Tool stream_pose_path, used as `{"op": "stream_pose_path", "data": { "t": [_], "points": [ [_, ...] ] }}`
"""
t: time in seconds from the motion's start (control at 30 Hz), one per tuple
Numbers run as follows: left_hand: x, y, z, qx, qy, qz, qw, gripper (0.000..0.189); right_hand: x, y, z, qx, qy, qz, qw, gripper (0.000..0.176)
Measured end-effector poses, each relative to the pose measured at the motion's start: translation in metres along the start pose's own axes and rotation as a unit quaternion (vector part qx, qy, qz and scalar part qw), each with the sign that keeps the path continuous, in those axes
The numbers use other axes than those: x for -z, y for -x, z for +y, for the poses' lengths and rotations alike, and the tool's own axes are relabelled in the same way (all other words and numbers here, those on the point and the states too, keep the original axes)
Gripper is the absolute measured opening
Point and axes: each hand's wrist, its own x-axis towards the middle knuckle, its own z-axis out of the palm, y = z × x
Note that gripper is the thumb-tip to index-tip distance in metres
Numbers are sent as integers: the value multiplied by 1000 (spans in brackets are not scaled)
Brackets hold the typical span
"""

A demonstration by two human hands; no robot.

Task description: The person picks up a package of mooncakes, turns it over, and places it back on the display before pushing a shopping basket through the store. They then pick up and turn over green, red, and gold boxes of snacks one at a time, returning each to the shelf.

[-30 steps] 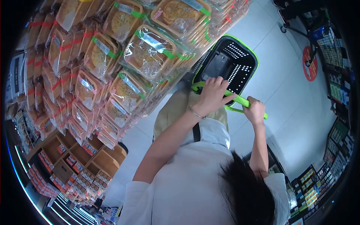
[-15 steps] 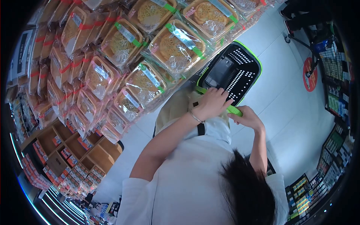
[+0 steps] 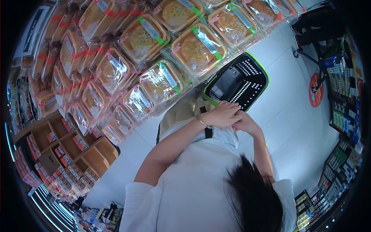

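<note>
A black shopping basket with perforated sides and a bright green rim is just ahead of my body. Its green handle runs back under my hands. My left hand, with a bracelet at the wrist, is closed over the handle. Against its fingertips, my right hand is curled at the same handle; its fingers are partly hidden behind the left hand. Inside the basket lies a dark, flat, shiny item that I cannot make out.
Wrapped trays of flat baked food are stacked on a display to the left. A wooden shelf unit holds small boxes. At upper right are a person's dark-clothed legs and a red floor sticker. Shelves line the right.
My right hand has moved left along the handle until it meets my left hand. The display and basket have shifted slightly in view.
</note>
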Motion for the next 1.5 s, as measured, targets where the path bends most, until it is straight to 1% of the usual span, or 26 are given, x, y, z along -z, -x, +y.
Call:
{"op": "stream_pose_path", "data": {
  "t": [0.03,0.07,0.13,0.17,0.3,0.37,0.4,0.43,0.47,0.53,0.57,0.63,0.67,0.73,0.77,0.83,0.87,0.93,0.97,1.03,1.13,1.23,1.37,1.43,1.47,1.5],
  "points": [
    [5,1,1,3,-21,-60,998,39,-4,1,-7,24,56,18,998,27],
    [4,2,-1,4,-21,-58,998,39,-6,2,-11,48,112,36,992,32],
    [1,3,-4,41,30,-114,992,37,-11,0,3,64,140,29,988,37],
    [-3,4,-4,41,30,-112,992,37,-13,0,9,80,167,22,982,43],
    [-16,4,4,30,-34,-102,994,41,-10,7,20,51,212,9,976,44],
    [-25,1,6,19,-62,-102,993,44,-3,16,24,119,164,11,979,41],
    [-27,2,12,31,-108,-82,990,46,3,25,20,118,166,9,979,41],
    [-29,2,16,45,-155,-62,985,49,11,37,10,54,180,-19,982,42],
    [-33,1,17,46,-153,-60,985,49,19,46,5,-10,194,-47,980,44],
    [-42,-3,19,114,-157,-65,979,55,33,61,13,-38,187,-81,978,44],
    [-48,-2,19,117,-154,-64,979,55,40,68,20,-66,179,-112,975,45],
    [-57,0,20,132,-193,-37,972,34,49,77,37,-82,215,-133,964,43],
    [-59,-1,20,134,-191,-36,972,34,53,81,48,-96,222,-165,956,41],
    [-58,-5,23,14,-278,-63,958,47,54,86,64,-114,240,-207,942,37],
    [-64,-3,24,13,-278,-62,958,47,52,89,72,-114,241,-206,942,37],
    [-75,-3,24,-11,-266,5,964,31,52,96,81,-179,215,-226,933,35],
    [-79,-4,22,-11,-270,11,963,31,53,98,84,-176,221,-223,933,35],
    [-83,-2,24,12,-195,22,980,19,56,102,90,-163,155,-246,943,36],
    [-85,0,24,12,-197,26,980,19,59,102,96,-161,159,-245,943,36],
    [-81,4,28,42,-136,24,990,15,68,103,100,-162,156,-223,949,40],
    [-78,12,33,26,-152,40,987,13,68,114,94,-189,164,-186,950,42],
    [-95,21,29,-2,-150,69,986,13,67,129,105,-205,202,-196,937,41],
    [-132,45,35,37,-161,141,976,11,55,137,131,-195,229,-222,927,38],
    [-148,62,39,31,-170,154,973,10,38,141,144,-194,177,-242,934,36],
    [-157,71,43,36,-182,175,967,11,29,145,159,-165,171,-229,944,33],
    [-169,77,45,46,-179,186,965,11,21,152,171,-167,183,-237,940,33]
  ]
}}
